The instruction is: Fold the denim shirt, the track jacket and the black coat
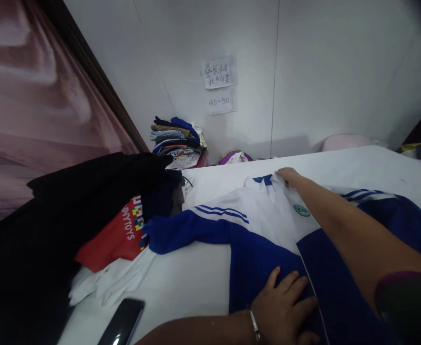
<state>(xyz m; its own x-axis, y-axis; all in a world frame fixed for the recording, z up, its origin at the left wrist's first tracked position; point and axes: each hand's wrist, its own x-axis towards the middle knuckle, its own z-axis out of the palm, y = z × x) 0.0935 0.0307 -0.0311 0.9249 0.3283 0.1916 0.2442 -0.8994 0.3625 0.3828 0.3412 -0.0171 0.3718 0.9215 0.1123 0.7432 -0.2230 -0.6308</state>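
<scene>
A blue and white jacket [264, 268] with a front zip, striped sleeves and a round green badge lies spread face up on the white table. My left hand [285, 306], with a bracelet at the wrist, rests flat on the jacket's lower front, fingers spread. At the far end, my right hand [287, 176] pinches the jacket by its collar; the fingertips are partly hidden. One sleeve stretches out to the left, and the other, on the right, passes partly behind my right forearm.
Dark clothes [23, 239] are heaped at the left, with a red printed garment [113, 235] and white cloth [115, 278] beside them. A phone [122, 321] lies near the front. Folded clothes [177, 141] are stacked by the wall, which carries handwritten paper signs [220, 72]. A pink curtain [41, 96] hangs left.
</scene>
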